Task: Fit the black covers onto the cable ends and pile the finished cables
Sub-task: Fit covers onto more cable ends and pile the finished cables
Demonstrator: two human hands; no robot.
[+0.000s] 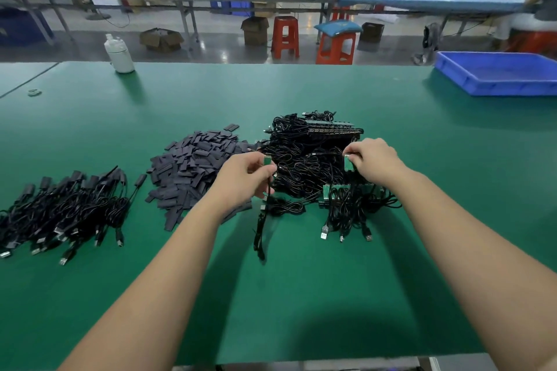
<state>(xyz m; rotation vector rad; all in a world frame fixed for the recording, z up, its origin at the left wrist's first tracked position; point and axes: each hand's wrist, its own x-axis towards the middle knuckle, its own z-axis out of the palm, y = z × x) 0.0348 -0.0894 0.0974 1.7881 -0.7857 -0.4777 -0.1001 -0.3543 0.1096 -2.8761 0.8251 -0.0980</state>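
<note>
1. Head view, tabletop [301,295]: green mat carrying three lots of stock.
2. Left hand [245,179]: fingers pinch one cable end with a small green board [267,160]; its black cable [259,235] hangs down to the mat.
3. Right hand [373,161]: fingers pinch a second green board [349,164] over the raw cable heap [313,156].
4. Black covers [196,166]: loose pile just left of the left hand, touching the raw heap's edge.
5. Finished cables [63,211]: covered ends, piled well apart at far left.
6. Step, judged: separating single uncovered cables from the heap; no cover is in either hand yet.
7. Next move, judged: one hand must free itself, take a cover from the pile, then slide it squarely over the bare board.
</note>
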